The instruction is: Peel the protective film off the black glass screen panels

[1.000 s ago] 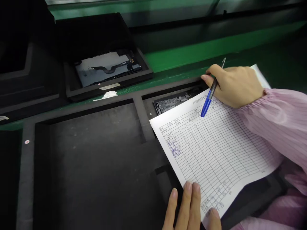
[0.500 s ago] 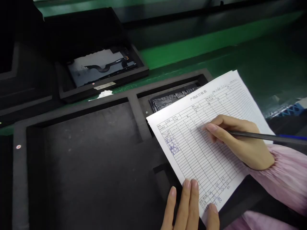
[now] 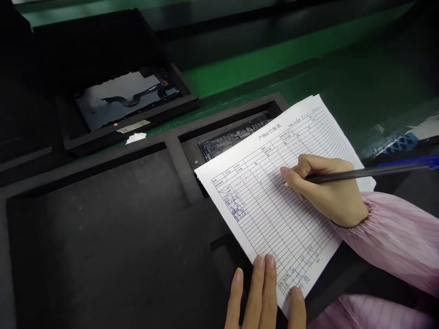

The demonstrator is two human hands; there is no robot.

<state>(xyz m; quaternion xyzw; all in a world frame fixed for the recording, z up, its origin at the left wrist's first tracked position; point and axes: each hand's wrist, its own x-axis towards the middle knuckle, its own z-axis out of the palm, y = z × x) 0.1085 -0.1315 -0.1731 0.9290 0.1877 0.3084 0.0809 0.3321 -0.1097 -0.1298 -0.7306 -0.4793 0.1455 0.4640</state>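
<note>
Two bare hands attend one printed form (image 3: 284, 228), which lies aslant from the centre to the right of the frame. Nearest, at bottom centre, the left hand (image 3: 254, 306) rests on the sheet's lower corner, its fingers parted from the thumb and clamped on nothing. Right of centre, the right hand (image 3: 332, 192) has thumb and fingers closed on a pen (image 3: 360, 173), whose tip is at the ruled grid; whether it touches the paper cannot be told. Pink sleeve (image 3: 398, 233): lower right. Beneath the sheet, a black tray (image 3: 103, 237) spreads across the lower left and centre. In its upper compartment, a ridged dark part (image 3: 226, 139) is partly covered by the form. Farther off, a white scrap (image 3: 136, 138) lies just beside a black box (image 3: 164, 113), upper left, containing a grey panel (image 3: 123, 84) crossed by a dark ribbon (image 3: 135, 99). Farthest, a green strip (image 3: 257, 66) runs across the upper right.
</note>
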